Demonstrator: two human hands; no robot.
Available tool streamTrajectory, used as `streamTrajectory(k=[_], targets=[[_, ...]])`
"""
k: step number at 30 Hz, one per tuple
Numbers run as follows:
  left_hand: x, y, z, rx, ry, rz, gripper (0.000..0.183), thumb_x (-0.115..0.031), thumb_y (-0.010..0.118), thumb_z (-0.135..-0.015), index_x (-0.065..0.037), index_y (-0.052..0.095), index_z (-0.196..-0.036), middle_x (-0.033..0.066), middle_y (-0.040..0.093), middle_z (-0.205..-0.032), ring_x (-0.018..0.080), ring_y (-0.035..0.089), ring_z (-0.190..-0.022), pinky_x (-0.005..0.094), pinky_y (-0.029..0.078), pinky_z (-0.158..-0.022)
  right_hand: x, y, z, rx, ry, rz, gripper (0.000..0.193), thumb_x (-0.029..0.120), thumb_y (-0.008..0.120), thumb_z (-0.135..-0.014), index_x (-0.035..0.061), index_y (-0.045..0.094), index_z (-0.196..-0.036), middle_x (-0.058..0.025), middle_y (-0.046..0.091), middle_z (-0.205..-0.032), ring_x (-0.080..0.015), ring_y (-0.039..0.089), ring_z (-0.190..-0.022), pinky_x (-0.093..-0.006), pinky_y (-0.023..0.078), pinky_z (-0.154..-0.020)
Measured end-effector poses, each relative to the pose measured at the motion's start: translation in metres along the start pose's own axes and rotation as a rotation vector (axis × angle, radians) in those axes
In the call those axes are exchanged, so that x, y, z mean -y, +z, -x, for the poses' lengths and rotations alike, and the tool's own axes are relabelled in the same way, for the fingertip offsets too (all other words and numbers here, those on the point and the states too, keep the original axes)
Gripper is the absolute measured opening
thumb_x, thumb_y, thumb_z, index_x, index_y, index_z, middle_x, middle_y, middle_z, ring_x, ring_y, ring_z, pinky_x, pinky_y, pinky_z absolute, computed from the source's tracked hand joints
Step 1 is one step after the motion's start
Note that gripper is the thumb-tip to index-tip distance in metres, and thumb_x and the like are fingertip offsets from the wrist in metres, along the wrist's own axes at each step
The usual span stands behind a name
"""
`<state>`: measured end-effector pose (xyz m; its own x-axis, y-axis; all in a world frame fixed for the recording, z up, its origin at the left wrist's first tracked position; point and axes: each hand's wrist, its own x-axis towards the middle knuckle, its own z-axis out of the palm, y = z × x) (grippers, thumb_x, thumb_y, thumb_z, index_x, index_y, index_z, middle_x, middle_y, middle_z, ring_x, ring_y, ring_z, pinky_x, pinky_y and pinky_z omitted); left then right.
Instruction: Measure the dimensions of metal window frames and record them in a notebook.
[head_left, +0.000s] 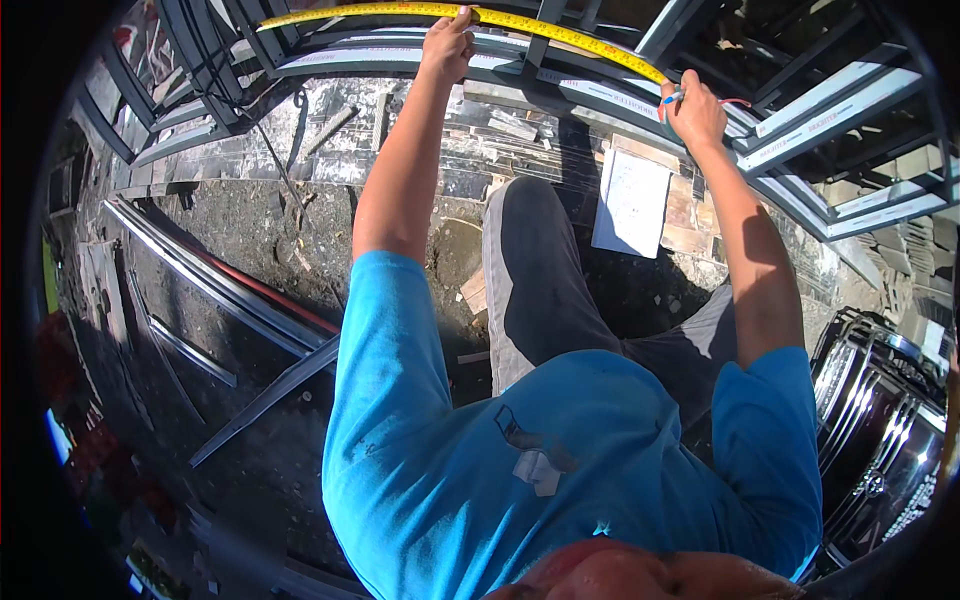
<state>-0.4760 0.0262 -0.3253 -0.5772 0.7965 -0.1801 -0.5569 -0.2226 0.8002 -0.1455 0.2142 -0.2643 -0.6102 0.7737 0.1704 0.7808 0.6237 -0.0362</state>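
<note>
At 12 o'clock my left hand [450, 48] is curled, fingertips gripping the yellow tape measure [560, 32], which runs from 11 to 1 across the grey metal frame [345, 62]. Near half past one my right hand [697, 112] is closed round a pen [674, 97]. Keeping the tape taut and untwisted should help me read true. Paper [632, 203] lies at 2.
</note>
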Motion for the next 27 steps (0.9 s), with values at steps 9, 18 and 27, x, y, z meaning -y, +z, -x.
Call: streamTrajectory(k=[9, 18, 27], targets=[[0.001, -0.011, -0.001, -0.05, 0.051, 0.022, 0.029, -0.031, 0.056, -0.097, -0.005, 0.062, -0.108, -0.0015, 0.058, -0.088, 0.0067, 0.032, -0.051, 0.023, 0.028, -0.048, 0.009, 0.011, -0.001, -0.068, -0.011, -0.041, 0.035, 0.043, 0.055, -0.088, 0.0083, 0.052, -0.095, -0.0191, 0.064, -0.087, -0.0384, 0.064, -0.085, -0.0497, 0.049, -0.073], [-0.042, -0.087, 0.021, -0.706, 0.584, -0.564, 0.048, -0.032, 0.074, -0.083, -0.004, 0.052, -0.114, 0.0052, 0.059, -0.081, 0.0151, 0.052, -0.06, 0.0298, 0.043, -0.052, -0.015, -0.036, 0.009, -0.021, -0.193, -0.157, 0.031, 0.037, 0.057, -0.088, 0.0076, 0.049, -0.092, -0.0187, 0.064, -0.086, -0.041, 0.062, -0.084, -0.0494, 0.047, -0.07], [-0.047, -0.022, 0.058, -0.119, 0.611, -1.778, 0.042, -0.034, 0.073, -0.077, -0.016, 0.055, -0.111, 0.0118, 0.059, -0.098, 0.0358, 0.064, -0.084, 0.0457, 0.052, -0.068, -0.088, -0.232, -0.003, -0.173, -0.412, 0.151, 0.03, 0.033, 0.055, -0.091, 0.0043, 0.047, -0.09, -0.0208, 0.058, -0.081, -0.0428, 0.057, -0.084, -0.0457, 0.045, -0.069]])
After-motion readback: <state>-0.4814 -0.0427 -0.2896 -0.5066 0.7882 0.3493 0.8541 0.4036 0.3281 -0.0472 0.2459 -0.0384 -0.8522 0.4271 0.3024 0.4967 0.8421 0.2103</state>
